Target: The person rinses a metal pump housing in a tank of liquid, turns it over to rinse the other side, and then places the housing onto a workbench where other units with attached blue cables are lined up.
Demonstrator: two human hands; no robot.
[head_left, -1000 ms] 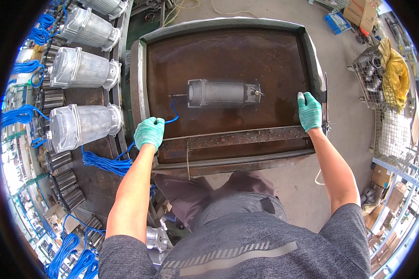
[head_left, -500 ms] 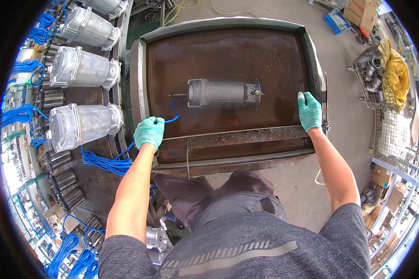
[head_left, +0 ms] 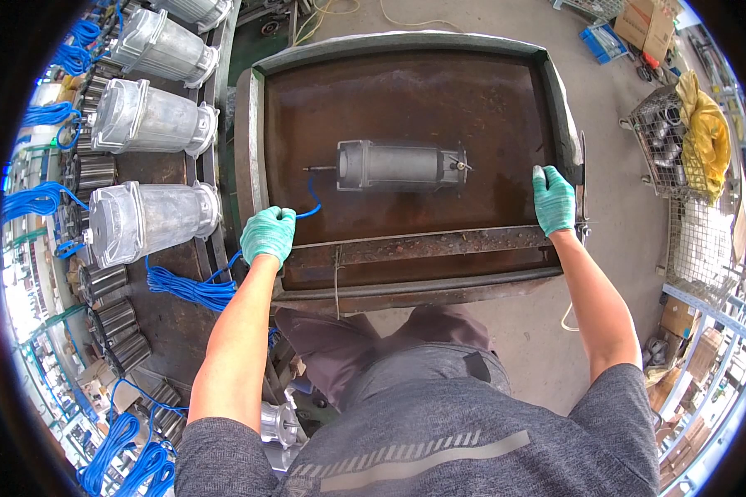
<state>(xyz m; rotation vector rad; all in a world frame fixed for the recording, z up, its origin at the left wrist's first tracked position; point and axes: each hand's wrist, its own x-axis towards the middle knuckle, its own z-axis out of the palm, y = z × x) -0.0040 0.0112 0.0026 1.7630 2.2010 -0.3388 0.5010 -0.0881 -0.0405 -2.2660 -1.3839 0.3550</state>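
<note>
A grey metal motor housing [head_left: 398, 166] lies on its side in a shallow rectangular tank [head_left: 389, 290] of brownish liquid. From its left end, a blue cable [head_left: 316, 195] curves over to my left hand [head_left: 268, 235]. That hand, in a green glove, is closed around the cable by the tank's left rim. The cable runs on out of the hand to a coil on the left. My right hand [head_left: 554, 201], gloved the same way, is closed at the tank's right side; what lies under its fingers is hidden. A rusty metal bar [head_left: 423, 245] crosses the tank's near part.
At the left, several similar silver motor housings [head_left: 153, 219] stand in a row on a bench beside blue cable coils [head_left: 192, 288]. On the right are a wire-mesh cart [head_left: 659, 137] holding metal parts and a yellow cloth [head_left: 704, 132]. A blue crate [head_left: 603, 43] and cardboard box sit farther back.
</note>
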